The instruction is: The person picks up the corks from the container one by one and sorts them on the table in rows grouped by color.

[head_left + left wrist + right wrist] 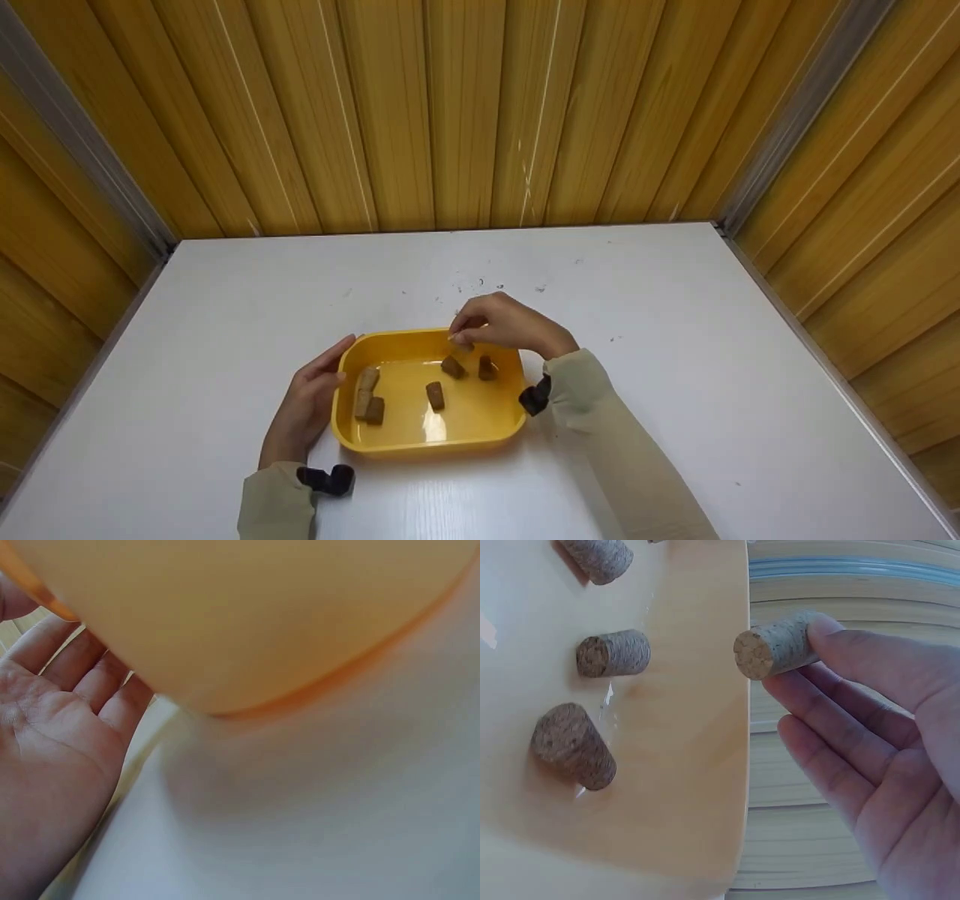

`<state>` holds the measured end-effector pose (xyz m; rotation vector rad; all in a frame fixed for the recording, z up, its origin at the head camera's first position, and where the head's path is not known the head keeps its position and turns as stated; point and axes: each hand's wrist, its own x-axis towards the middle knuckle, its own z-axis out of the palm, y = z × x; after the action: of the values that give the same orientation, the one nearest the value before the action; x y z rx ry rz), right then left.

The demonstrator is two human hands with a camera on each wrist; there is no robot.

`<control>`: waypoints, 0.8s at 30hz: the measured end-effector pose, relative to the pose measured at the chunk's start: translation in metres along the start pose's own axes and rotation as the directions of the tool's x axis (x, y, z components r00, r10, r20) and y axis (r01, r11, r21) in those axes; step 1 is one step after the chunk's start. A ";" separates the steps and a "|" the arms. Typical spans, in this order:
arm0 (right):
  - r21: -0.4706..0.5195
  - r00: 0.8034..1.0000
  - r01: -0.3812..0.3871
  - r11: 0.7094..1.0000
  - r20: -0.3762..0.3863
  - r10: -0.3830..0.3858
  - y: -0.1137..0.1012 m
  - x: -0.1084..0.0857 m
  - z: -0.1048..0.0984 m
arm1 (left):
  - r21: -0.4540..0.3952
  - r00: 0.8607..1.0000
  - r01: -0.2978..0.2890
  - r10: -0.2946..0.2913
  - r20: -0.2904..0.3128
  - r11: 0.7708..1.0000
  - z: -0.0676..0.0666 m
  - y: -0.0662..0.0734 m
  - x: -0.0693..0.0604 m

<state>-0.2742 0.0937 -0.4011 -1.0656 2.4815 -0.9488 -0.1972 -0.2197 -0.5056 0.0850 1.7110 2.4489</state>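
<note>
A yellow tray [427, 448] holds several cork pieces, among them one cork [435, 396] near its middle and a darker one [375, 411] beside two paler ones [368, 379] at the left. My left hand [304, 405] is at the tray's left side, thumb over the rim; the left wrist view shows its fingers [75, 664] extended against the outer wall. My right hand [510, 324] is above the far rim, pinching a cork [784, 643] between thumb and fingertips, its other fingers loosely bent in the right wrist view.
The tray stands on a white table [262, 300] with small dark marks beyond it. Yellow wood-patterned panels [465, 112] rise behind the table and at both sides, with grey metal posts [795, 112] in the corners.
</note>
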 end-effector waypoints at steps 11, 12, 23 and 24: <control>0.165 0.990 -0.068 0.984 -0.113 0.087 0.021 -0.017 -0.008 | -0.003 1.000 0.010 -0.010 0.007 1.000 -0.001 0.000 0.000; 0.178 0.988 -0.072 0.981 -0.121 0.094 0.023 -0.018 -0.008 | -0.003 1.000 0.010 -0.010 0.008 1.000 -0.001 0.000 0.000; 0.200 0.953 -0.150 0.968 -0.231 0.195 0.041 -0.032 -0.009 | 0.018 1.000 -0.005 0.005 0.004 1.000 0.000 -0.001 0.000; 0.196 0.948 -0.162 0.967 -0.240 0.207 0.043 -0.033 -0.009 | 0.018 1.000 -0.008 0.008 0.002 1.000 0.000 -0.001 0.000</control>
<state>-0.2784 0.1439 -0.4231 -0.6758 2.5852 -1.2878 -0.1973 -0.2194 -0.5070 0.0961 1.7358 2.4383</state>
